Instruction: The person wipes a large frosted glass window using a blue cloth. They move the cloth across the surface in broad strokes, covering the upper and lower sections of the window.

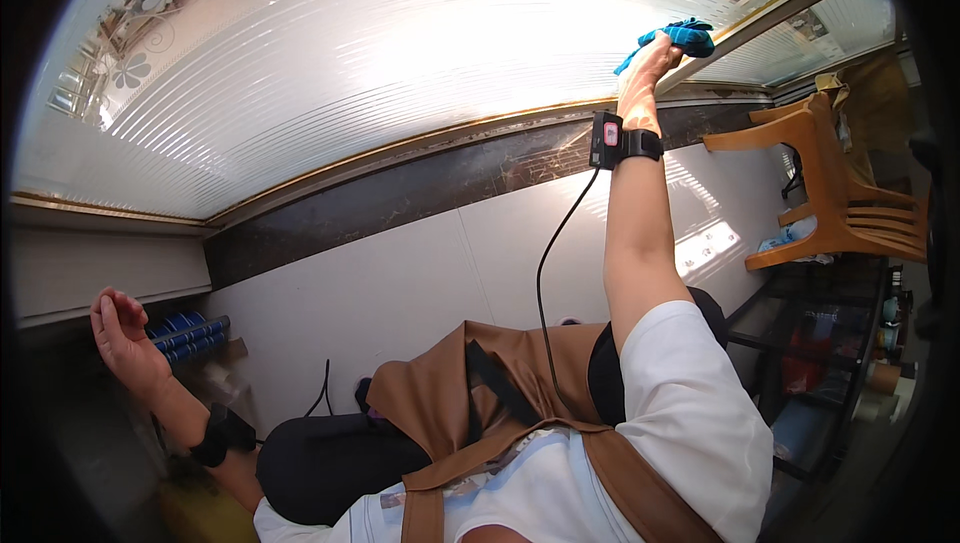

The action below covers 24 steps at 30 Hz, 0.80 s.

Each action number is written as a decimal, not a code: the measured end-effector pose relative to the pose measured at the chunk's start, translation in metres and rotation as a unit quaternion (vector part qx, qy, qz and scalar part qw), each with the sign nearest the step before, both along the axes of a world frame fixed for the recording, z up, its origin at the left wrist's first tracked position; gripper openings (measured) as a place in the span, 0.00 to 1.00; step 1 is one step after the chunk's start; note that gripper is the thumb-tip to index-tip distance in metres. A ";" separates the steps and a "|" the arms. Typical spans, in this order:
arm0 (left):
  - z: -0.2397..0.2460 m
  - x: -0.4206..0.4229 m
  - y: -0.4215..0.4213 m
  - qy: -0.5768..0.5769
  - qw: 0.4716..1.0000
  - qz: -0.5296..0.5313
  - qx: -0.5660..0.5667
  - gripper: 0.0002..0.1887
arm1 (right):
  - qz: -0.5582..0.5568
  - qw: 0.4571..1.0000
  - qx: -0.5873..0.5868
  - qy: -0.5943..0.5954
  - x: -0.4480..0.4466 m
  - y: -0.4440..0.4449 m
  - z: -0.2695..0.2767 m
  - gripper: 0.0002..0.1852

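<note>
My right hand [657, 56] is closed on a folded blue cloth [679, 38], held against the lower right part of a ribbed glass door panel [390, 55], close to its frame [750, 31]. A strapped device with a black cable sits on the right wrist. On the left, my left hand [124, 333] is raised with its fingers curled and nothing visible in it; part of its palm side shows. Behind it are blue striped rolls or folded fabric [191, 336]. White flower and scroll patterns decorate the glass.
A dark marble-look threshold [360, 205] runs below the glass, beside a pale tiled floor [390, 273]. An orange-brown plastic chair [817, 175] lies to the right, near a black rack [810, 363] with various items. The black cable [538, 280] hangs past the brown apron.
</note>
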<state>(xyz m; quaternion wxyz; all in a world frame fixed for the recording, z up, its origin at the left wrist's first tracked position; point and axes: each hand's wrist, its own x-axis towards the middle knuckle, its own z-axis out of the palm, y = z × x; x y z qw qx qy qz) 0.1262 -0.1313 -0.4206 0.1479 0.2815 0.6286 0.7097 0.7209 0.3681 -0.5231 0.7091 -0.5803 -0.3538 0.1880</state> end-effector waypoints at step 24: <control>0.005 -0.001 -0.053 -0.069 0.991 0.084 0.080 0.08 | 0.388 0.517 0.339 -0.683 -0.609 -0.317 -0.023 0.19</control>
